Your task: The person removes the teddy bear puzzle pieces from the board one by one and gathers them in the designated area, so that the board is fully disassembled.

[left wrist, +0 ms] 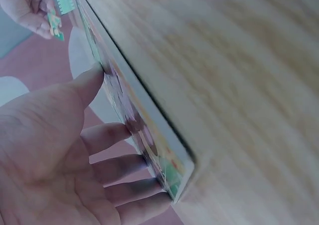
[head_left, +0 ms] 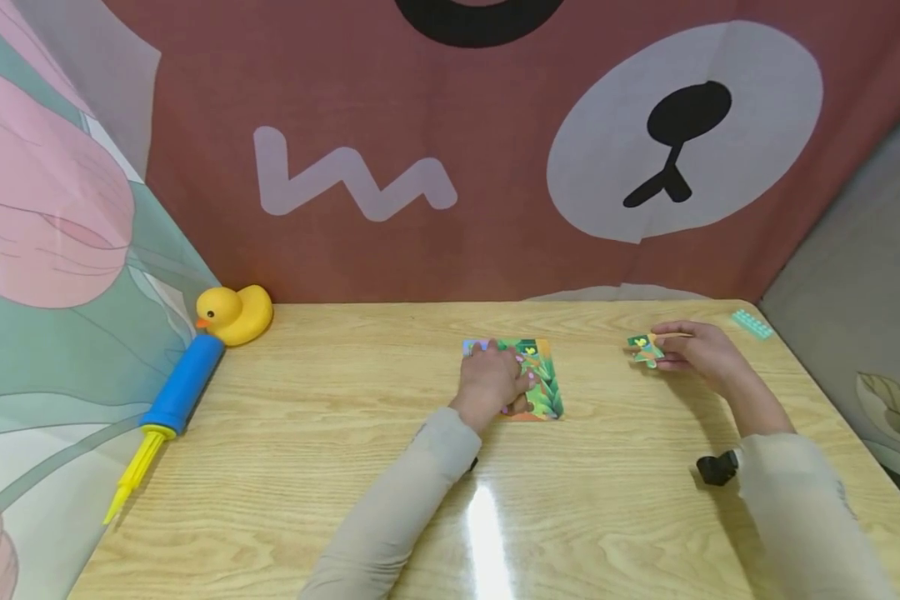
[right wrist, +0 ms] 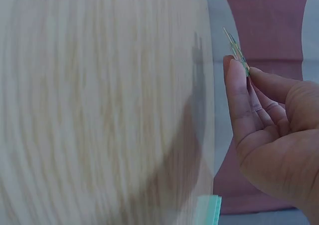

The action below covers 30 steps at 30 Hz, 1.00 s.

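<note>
Two hands, one puzzle, wooden table (head_left: 345,400).
Your left hand (head_left: 491,379) lies flat, fingers straight, on the puzzle board (head_left: 543,383) at mid-table; your right hand (head_left: 693,348) pinches a loose puzzle piece (head_left: 642,347): probably light, thin, bendable, so hold it by the edges.

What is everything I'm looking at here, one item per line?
puzzle board: one, green and orange picture, middle of the table, under the left hand
puzzle piece: one, green and yellow, pinched above the table at the right
rubber duck: one, yellow, far left corner of the table
hand pump: one, blue barrel with yellow handle, left edge
toothed block: one, mint green, far right corner
table: one, light wood grain
backdrop cloth: brown with a bear face, behind the table
left hand: fingers flat on the puzzle board
right hand: pinches the puzzle piece
</note>
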Motion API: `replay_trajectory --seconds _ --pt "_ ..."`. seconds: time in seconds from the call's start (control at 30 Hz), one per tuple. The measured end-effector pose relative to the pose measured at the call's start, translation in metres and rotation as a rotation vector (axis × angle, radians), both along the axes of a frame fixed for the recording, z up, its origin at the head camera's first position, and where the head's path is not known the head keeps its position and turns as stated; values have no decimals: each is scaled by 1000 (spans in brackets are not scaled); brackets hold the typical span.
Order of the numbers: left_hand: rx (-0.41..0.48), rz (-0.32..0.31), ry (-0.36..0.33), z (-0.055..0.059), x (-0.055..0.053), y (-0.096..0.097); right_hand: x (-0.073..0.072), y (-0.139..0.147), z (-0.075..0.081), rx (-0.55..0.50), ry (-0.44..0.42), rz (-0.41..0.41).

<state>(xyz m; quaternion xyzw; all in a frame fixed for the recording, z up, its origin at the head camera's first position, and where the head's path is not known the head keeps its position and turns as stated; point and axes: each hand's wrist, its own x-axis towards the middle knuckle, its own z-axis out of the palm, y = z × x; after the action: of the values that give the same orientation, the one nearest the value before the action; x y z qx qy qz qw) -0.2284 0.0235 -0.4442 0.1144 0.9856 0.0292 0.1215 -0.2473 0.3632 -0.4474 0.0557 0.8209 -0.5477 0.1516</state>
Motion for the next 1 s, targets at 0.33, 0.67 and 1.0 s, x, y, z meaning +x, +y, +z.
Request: replay_trajectory --seconds 0.33,0.67,1.0 --pt "-24 -6 -4 4 1 0 5 15 -6 -4 -13 -13" --pt "-20 -10 -2 4 1 -1 7 12 -8 100 30 8" --pt "-12 2 -4 2 -1 -1 5 14 -8 125 31 -12"
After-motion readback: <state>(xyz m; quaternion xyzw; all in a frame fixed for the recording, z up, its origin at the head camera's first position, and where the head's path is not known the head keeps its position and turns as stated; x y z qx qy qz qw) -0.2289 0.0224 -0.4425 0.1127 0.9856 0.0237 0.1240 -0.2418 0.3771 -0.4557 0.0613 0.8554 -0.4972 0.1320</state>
